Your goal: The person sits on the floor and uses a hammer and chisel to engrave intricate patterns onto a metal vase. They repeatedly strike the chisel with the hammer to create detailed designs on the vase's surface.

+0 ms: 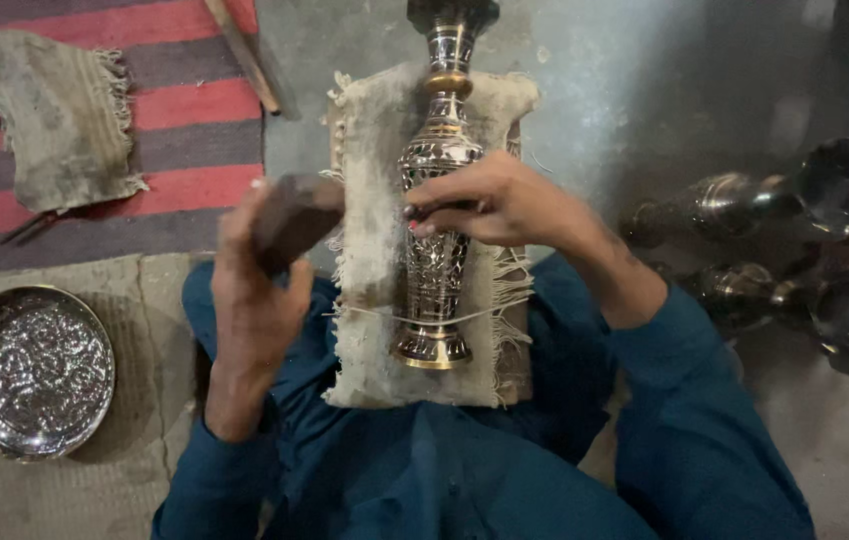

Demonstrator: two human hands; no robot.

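The right hand pinches a small tool against the vase, which lies on cloth for steadiness, while the left hand grips a dark block raised beside it.

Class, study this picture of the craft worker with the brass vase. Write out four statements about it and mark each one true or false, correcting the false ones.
1. The vase lies on a frayed cloth pad. True.
2. The left hand is empty. False: it grips a dark wooden block.
3. The right hand holds a thin tool against the vase's body. True.
4. The engraved round plate rests on the person's lap. False: it lies on the floor, on the person's left.
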